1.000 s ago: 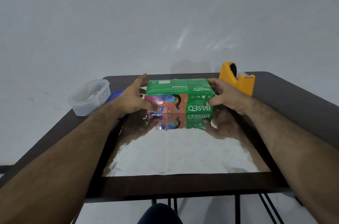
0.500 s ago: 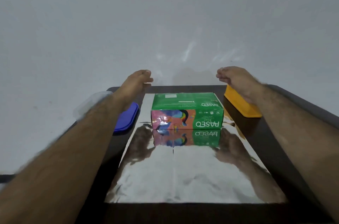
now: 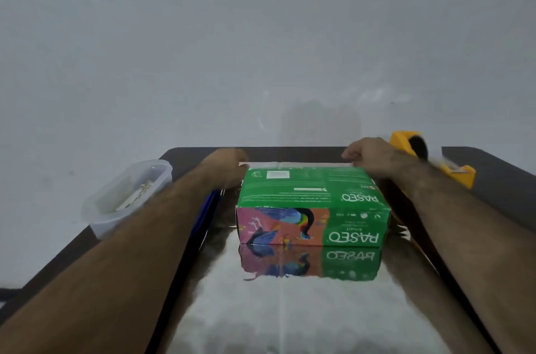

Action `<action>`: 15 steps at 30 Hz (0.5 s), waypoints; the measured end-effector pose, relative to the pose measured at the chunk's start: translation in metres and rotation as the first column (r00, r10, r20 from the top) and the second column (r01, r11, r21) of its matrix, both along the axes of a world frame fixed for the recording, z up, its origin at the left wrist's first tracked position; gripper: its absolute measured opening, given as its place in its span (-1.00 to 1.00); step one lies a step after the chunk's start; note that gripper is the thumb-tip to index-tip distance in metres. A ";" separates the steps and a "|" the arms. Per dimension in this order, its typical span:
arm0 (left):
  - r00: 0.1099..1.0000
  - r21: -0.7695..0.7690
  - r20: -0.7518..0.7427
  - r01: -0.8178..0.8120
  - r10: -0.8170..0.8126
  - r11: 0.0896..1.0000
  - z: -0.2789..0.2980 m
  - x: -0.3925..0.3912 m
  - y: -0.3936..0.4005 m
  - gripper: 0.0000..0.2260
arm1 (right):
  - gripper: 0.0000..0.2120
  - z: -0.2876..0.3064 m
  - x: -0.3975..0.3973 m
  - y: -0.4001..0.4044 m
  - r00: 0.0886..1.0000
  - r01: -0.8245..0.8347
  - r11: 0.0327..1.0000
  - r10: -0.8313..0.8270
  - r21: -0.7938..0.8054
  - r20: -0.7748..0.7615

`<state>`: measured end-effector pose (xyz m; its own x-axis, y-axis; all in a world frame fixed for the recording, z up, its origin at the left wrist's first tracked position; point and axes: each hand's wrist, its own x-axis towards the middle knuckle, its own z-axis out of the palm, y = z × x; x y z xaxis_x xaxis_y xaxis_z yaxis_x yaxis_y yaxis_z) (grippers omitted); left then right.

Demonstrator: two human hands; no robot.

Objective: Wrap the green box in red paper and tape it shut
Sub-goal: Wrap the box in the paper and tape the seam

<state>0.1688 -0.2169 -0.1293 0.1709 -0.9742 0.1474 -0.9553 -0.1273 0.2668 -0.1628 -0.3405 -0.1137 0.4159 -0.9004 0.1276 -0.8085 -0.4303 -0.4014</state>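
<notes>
The green tissue box (image 3: pixel 313 200) lies on a shiny sheet of wrapping paper (image 3: pixel 290 310), whose silver side faces up and mirrors the box. The sheet's far edge (image 3: pixel 295 164) shows as a pale strip raised just behind the box top. My left hand (image 3: pixel 227 169) is curled at the left end of that strip and pinches it. At the right end my right hand (image 3: pixel 369 158) does the same, fingers curled down over the edge. Both forearms run along the two sides of the box.
A yellow tape dispenser (image 3: pixel 461 175) stands at the back right of the dark table (image 3: pixel 499 179), behind my right wrist. A clear plastic tub (image 3: pixel 127 194) sits at the left edge, and a blue lid (image 3: pixel 207 208) is partly hidden under my left forearm.
My hands let go of the box, rose and reached past it, then came down on the paper's far edge. That edge is now lifted behind the box.
</notes>
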 end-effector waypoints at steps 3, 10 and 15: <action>0.997 0.103 0.074 0.027 -0.035 0.994 -0.002 0.000 -0.001 -0.66 | -0.72 -0.001 0.004 0.011 0.977 -0.045 0.999 0.045 0.004 -0.211; 0.999 0.075 0.045 -0.004 0.001 0.997 0.001 -0.003 0.002 -0.60 | -0.58 -0.001 0.005 0.012 0.985 -0.028 0.999 0.021 -0.037 -0.168; 0.961 -0.107 -0.273 -0.073 0.042 0.992 0.003 -0.006 0.004 -0.90 | -0.69 0.015 0.001 0.020 1.000 -0.029 1.000 0.029 0.004 0.004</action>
<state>0.1629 -0.2126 -0.1259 0.2748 -0.9408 0.1982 -0.8380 -0.1333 0.5292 -0.1618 -0.3210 -0.0991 0.4418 -0.8883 0.1257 -0.7939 -0.4523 -0.4063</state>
